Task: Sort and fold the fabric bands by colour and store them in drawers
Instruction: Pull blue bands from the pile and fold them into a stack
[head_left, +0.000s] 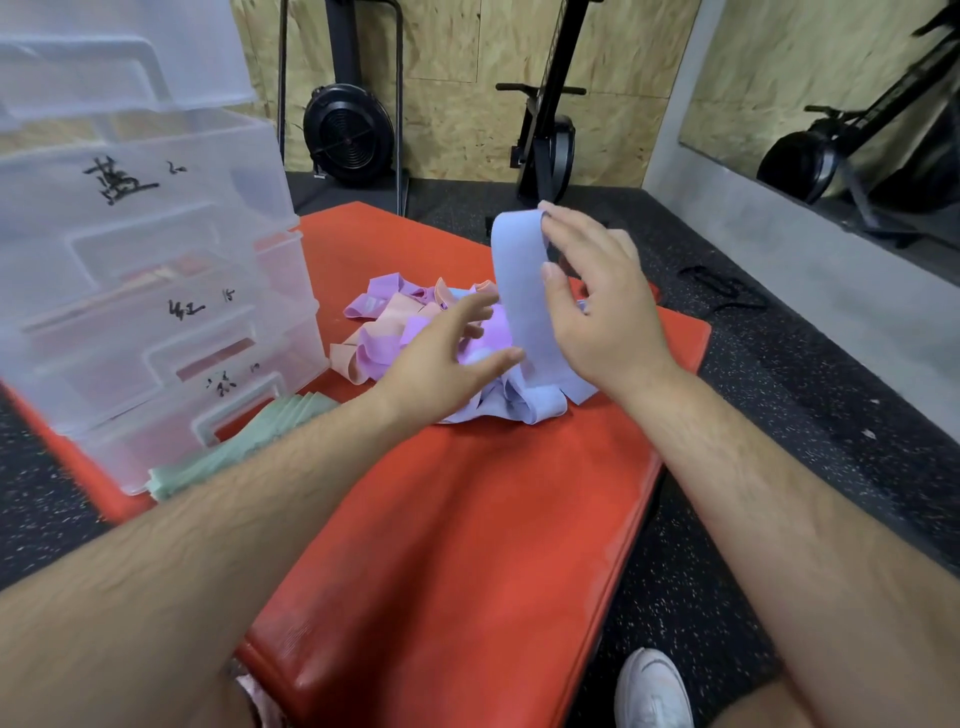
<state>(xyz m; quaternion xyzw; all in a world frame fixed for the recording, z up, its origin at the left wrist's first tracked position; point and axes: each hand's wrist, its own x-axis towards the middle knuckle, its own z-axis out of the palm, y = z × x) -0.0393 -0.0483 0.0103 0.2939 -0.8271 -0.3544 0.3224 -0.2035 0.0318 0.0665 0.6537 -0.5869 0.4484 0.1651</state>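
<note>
A loose pile of fabric bands (395, 332) in purple, peach and light blue lies on the red mat (457, 519). My right hand (597, 306) holds a light blue band (519, 291) up as a tall loop, fingers hooked over its top. My left hand (447, 358) reaches into the pile with fingers spread, thumb near the foot of the raised band. Folded green bands (228, 447) lie stacked beside the clear plastic drawer unit (145, 291) on the left.
The drawer unit carries handwritten labels, and its lower drawers show red through the plastic. Black speckled floor surrounds the mat. Exercise machines (545, 135) stand against the wooden wall behind. A white shoe (654, 691) is at the bottom edge.
</note>
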